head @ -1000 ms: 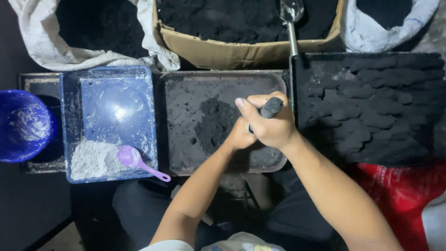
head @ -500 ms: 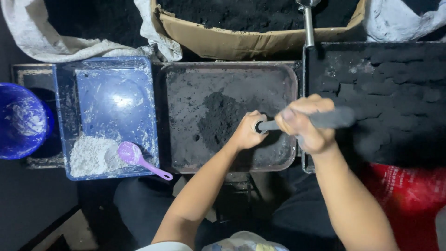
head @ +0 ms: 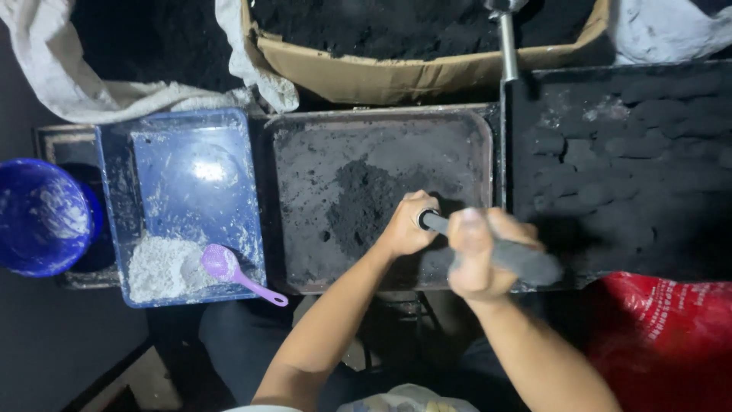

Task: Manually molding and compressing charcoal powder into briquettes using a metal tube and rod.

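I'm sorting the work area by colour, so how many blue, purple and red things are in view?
Blue: 2, the tray and the bowl
Purple: 1, the scoop
Red: 1, the sack
Total: 4

From where I sit there is just one head-worn view, looking almost straight down from close above onto my left hand (head: 408,226) and right hand (head: 480,255) over the dark metal tray (head: 305,152), forearms entering from the bottom edge.
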